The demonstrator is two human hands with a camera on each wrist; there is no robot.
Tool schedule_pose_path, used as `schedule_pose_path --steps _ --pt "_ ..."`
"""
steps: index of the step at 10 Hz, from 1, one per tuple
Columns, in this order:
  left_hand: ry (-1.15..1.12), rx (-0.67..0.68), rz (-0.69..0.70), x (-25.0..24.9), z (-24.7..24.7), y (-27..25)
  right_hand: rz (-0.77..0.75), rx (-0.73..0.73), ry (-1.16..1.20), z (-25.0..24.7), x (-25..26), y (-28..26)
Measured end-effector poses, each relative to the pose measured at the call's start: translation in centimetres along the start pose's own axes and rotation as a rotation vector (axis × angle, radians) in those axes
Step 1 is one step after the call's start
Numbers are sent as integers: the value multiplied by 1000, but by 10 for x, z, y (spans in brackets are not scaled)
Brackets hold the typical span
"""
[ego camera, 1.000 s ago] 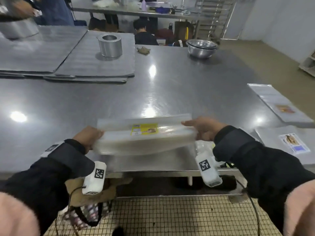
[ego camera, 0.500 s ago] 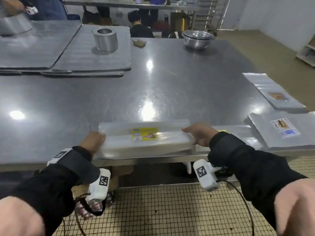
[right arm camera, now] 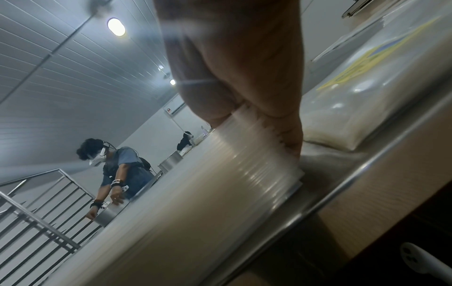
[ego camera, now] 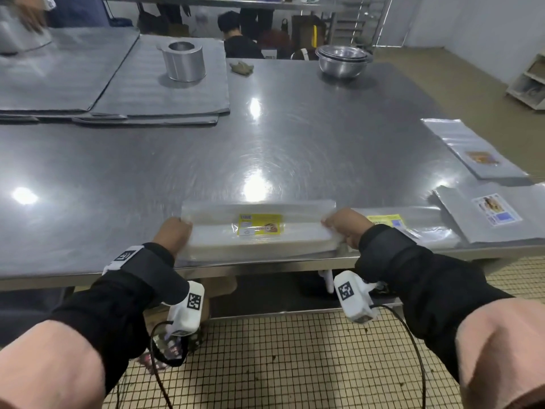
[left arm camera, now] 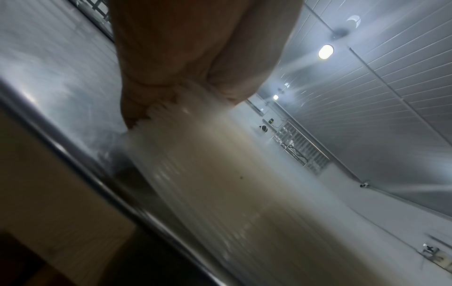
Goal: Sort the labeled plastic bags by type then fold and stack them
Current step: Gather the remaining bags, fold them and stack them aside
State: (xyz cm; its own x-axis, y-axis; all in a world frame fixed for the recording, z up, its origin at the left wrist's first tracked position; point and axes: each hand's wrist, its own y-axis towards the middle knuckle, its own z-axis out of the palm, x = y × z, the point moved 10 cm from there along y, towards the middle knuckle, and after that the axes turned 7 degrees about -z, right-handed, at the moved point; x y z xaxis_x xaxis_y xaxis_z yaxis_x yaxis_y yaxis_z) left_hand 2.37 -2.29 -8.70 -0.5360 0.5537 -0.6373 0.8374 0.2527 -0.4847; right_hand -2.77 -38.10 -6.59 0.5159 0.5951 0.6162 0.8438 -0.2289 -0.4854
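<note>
A folded stack of clear plastic bags [ego camera: 259, 231] with a yellow label lies at the near edge of the steel table [ego camera: 265, 137]. My left hand [ego camera: 174, 233] grips its left end and my right hand [ego camera: 342, 225] grips its right end. The left wrist view shows my left hand [left arm camera: 176, 81] pinching the layered bag stack [left arm camera: 232, 183]. In the right wrist view my right hand [right arm camera: 244, 87] pinches the other end of the bag stack [right arm camera: 195, 193]. Just right of it lies a flat pile of yellow-labelled bags [ego camera: 413, 225].
Two more bag piles lie at the right edge: one with a blue-and-photo label [ego camera: 498, 214], one with an orange label [ego camera: 472, 149]. Grey mats [ego camera: 118, 84], a metal cylinder [ego camera: 184, 60] and steel bowls [ego camera: 343, 60] sit at the back. Other people work beyond the table.
The folded stack came down from above the table onto its near edge, with both hands still holding its ends.
</note>
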Motion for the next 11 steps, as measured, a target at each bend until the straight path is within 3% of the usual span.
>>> schedule_pose_path --steps 3,7,9,10,11 --pt "-3 -1 -64 6 -12 -12 -37 14 -74 8 12 0" --pt "-128 99 -155 1 -18 -35 52 -42 113 -2 17 1" --pt "-157 136 -160 9 -18 -36 42 -47 96 1 22 -3" --pt "-88 181 -126 7 -19 -38 6 -74 132 -5 26 -8" --pt "110 198 27 -7 -22 -35 -82 -160 121 -21 37 -16"
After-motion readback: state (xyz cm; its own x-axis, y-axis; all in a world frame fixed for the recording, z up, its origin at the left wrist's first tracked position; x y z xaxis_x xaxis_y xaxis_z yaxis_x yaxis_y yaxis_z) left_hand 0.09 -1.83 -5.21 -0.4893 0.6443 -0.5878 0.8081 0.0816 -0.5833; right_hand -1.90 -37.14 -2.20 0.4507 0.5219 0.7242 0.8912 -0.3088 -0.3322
